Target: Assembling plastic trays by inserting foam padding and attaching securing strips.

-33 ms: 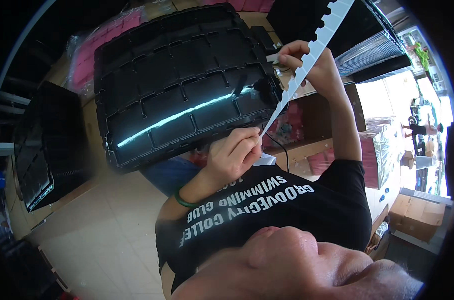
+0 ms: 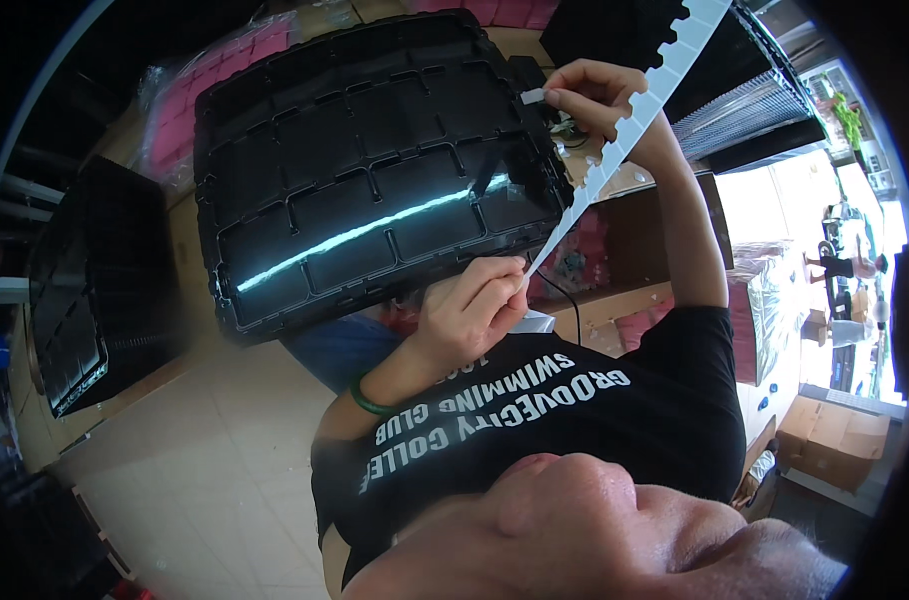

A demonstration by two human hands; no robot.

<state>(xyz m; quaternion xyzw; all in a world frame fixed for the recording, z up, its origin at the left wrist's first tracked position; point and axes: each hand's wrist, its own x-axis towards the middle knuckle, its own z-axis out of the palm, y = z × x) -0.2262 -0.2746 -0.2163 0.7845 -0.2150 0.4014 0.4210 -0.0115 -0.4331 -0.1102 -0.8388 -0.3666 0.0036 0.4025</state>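
My left hand (image 2: 475, 310), a green bangle on its wrist, is closed in a pinch on the lower end of a long white strip (image 2: 643, 122). One edge of the strip is notched; it slants up to the right and crosses in front of my right forearm. Between the thumb and forefinger of my right hand (image 2: 600, 98) is a small white tab (image 2: 532, 97), by the right edge of the black trays (image 2: 365, 170). These trays have shallow rectangular sections and lie in front of me, above my left hand. Whether the tab touches them I cannot tell.
More black trays stand at the left (image 2: 105, 290) and upper right (image 2: 615, 40). Pink pieces under clear wrap (image 2: 210, 95) lie behind. An open cardboard box (image 2: 665, 235) sits below my right forearm, a wrapped pink stack (image 2: 765, 310) beyond it. Another carton (image 2: 833, 440) is at right.
My right hand has moved slightly up and left, taking the small white tab closer to the trays' edge. The strip's upper part has swung a little right. My left hand has hardly moved.
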